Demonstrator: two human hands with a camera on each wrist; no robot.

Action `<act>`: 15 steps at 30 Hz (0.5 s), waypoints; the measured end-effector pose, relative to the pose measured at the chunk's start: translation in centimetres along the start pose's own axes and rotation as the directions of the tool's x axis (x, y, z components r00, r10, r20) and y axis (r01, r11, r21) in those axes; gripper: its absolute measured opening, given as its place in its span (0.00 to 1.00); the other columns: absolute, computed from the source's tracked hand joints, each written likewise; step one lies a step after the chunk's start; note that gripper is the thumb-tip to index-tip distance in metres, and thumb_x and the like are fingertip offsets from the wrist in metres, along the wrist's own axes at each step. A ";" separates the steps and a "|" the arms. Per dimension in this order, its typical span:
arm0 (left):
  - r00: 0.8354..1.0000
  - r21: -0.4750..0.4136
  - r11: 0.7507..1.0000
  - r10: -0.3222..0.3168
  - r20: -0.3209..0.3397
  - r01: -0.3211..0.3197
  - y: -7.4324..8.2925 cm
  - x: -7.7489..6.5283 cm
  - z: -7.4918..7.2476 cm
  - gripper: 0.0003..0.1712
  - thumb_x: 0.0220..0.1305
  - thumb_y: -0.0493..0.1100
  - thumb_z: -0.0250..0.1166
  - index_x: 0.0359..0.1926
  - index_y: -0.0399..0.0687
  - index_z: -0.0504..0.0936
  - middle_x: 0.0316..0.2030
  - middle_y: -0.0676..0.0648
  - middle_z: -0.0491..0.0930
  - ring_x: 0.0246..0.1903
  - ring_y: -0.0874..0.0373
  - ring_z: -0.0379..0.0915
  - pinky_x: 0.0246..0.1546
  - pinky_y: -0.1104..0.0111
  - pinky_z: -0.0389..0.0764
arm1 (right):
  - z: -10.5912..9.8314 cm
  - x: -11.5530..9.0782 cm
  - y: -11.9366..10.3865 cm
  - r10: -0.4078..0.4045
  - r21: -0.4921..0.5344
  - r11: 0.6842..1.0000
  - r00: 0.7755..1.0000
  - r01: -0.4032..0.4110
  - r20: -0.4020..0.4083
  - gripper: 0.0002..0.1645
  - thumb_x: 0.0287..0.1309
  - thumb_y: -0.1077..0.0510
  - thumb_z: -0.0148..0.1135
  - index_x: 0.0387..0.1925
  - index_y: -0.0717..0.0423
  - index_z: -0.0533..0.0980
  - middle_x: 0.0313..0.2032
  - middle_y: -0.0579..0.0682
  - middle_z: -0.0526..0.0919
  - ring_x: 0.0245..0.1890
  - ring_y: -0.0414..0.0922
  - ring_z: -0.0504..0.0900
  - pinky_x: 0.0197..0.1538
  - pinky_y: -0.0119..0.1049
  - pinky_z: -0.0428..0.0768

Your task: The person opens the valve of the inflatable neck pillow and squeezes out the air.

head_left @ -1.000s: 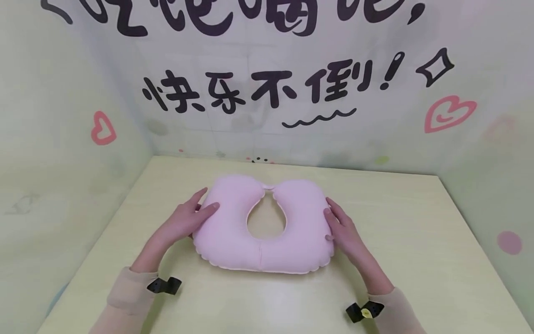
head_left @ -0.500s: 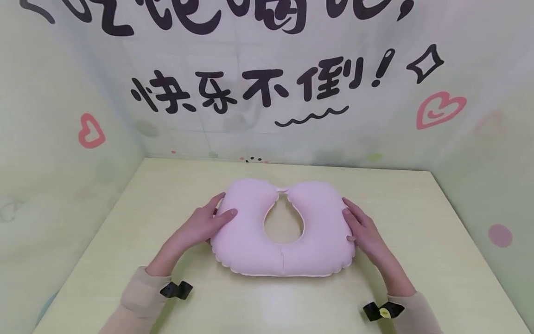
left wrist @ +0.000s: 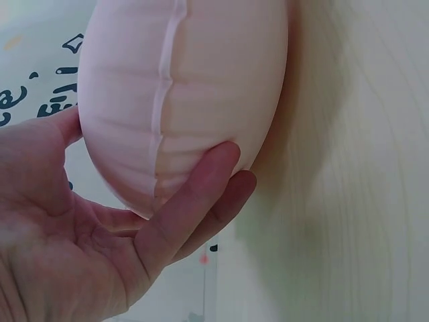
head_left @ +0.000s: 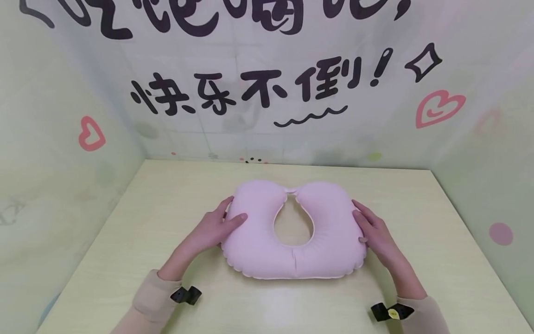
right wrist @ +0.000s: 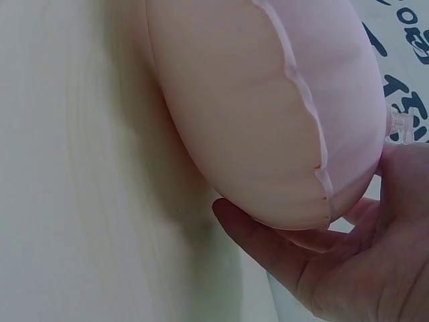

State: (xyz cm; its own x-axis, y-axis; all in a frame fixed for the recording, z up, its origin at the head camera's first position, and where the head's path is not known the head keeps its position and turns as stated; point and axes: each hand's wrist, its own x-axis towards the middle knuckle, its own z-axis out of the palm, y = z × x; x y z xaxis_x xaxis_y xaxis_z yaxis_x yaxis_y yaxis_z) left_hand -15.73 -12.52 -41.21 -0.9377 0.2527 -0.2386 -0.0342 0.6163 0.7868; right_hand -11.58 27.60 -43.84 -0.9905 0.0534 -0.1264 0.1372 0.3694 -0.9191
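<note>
Neck pillow [head_left: 294, 263] on table [head_left: 267, 308], between my left hand [head_left: 212, 228] and my right hand [head_left: 377, 235]. Left thumb on pillow's upper face, left side. Valve [right wrist: 402, 125] just beside my right hand. Pillow's joined ends toward back wall [head_left: 233, 139], behind table. Left wall [head_left: 46, 185] along table's left edge, right wall [head_left: 471, 185] along right edge.

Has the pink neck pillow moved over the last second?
Yes, to the right: in the head view, the pink neck pillow now lies farther from the back left corner of the table.
</note>
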 end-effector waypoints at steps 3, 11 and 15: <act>1.000 0.009 1.000 0.003 -0.003 -0.003 0.2 0.0 0.2 0.54 0.57 0.71 0.57 0.73 0.47 0.48 0.47 0.36 0.76 0.26 0.55 0.79 0.21 0.64 0.79 | -0.2 0.0 0.0 0.002 0.000 1.000 1.000 -0.002 -0.002 0.35 0.67 0.37 0.46 0.70 0.46 0.60 0.48 0.62 0.75 0.32 0.40 0.77 0.28 0.38 0.80; 0.999 0.052 0.998 0.034 0.000 -0.034 0.6 -0.3 -0.4 0.52 0.61 0.70 0.53 0.74 0.46 0.46 0.53 0.33 0.73 0.31 0.52 0.80 0.26 0.62 0.80 | -1.2 -0.4 -0.2 -0.022 -0.006 1.000 1.000 0.022 0.019 0.38 0.70 0.37 0.39 0.72 0.53 0.54 0.63 0.65 0.65 0.49 0.55 0.76 0.34 0.41 0.81; 0.990 0.185 0.978 0.114 -0.082 -0.097 0.8 -1.1 -1.4 0.48 0.65 0.70 0.46 0.74 0.45 0.46 0.62 0.32 0.66 0.46 0.42 0.77 0.42 0.51 0.78 | -2.1 -1.5 -0.2 -0.092 -0.084 0.993 0.994 0.086 -0.065 0.36 0.71 0.40 0.36 0.71 0.57 0.55 0.65 0.66 0.61 0.56 0.62 0.72 0.42 0.43 0.81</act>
State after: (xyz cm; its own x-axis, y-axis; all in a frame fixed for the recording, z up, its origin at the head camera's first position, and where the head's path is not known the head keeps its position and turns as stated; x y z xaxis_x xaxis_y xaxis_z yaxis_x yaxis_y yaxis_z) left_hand -15.20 -13.29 -39.51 -0.9607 0.2589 -0.0999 0.1216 0.7163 0.6871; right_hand -10.13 29.35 -42.66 -0.9967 0.0792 -0.0167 0.0507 0.4496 -0.8918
